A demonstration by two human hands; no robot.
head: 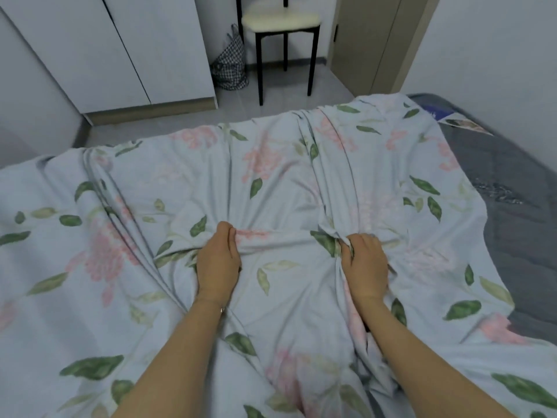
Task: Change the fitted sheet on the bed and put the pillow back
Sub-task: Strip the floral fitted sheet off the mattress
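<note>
Two hands are down on the bed, both dug into the floral fitted sheet [286, 182]. The left hand [218, 260] has its fingers curled over a ridge of cloth, gripping a fold near the middle of the bed. The right hand [364, 263], a little way to the side, clutches a thicker bunch, with fabric gathered into tight creases that fan out from its knuckles. Both forearms reach in from the bottom edge of the view.

The sheet is pale blue with pink blossoms and green leaves. It lies loose and rumpled across most of the bed, and long folds run away from the hands toward the far edge. On the right it stops short, leaving a strip of grey mattress [509, 164] bare along the wall side and at the far corner.

Beyond the bed there is tiled floor. A black-legged chair [283, 25] with a cream seat stands there, with a checked bag [230, 64] slumped just beside it against the wall. A white wardrobe [120, 49] fills the left, and a beige door [376, 40] stands on the right.
</note>
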